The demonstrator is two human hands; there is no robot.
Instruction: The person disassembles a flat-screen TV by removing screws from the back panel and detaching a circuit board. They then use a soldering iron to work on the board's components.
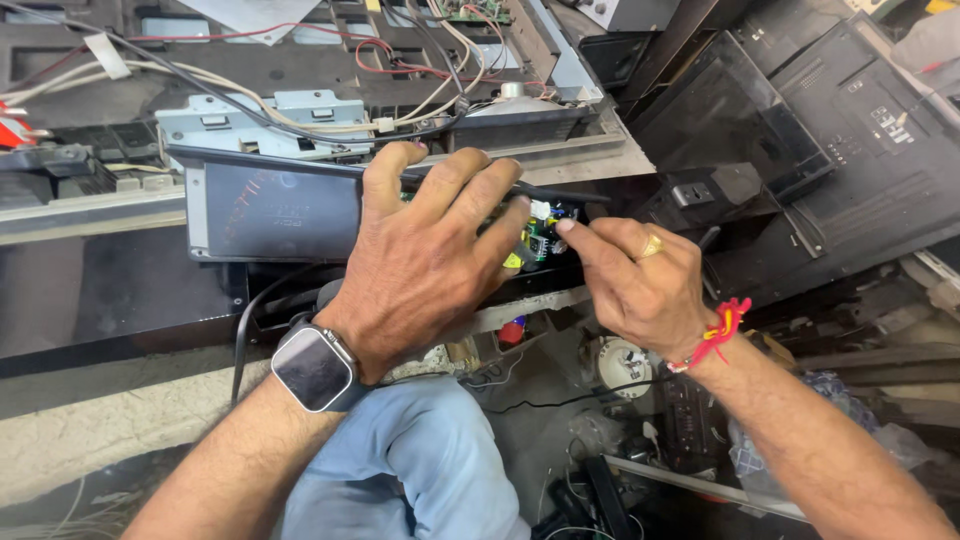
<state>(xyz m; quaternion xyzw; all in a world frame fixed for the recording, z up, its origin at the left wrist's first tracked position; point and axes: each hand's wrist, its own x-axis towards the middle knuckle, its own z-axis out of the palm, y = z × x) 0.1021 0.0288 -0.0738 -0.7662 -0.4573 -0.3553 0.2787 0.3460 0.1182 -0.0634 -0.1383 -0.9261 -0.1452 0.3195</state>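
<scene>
My left hand [425,255] lies spread over a dark rectangular panel [270,210] and grips its right part, covering most of a small green circuit board [541,236]. My right hand [640,280] comes in from the right, its index fingertip touching the small parts on that board. A ring sits on one right finger and a red thread on the wrist. A smartwatch is on my left wrist. Most of the board is hidden under my left fingers.
Behind the panel lie a grey metal bracket [250,120] and a tangle of white, black and red wires [400,70]. Black plastic casings [830,130] are stacked at the right. Below are my blue-trousered knee [430,460], loose cables and scrap parts [625,365].
</scene>
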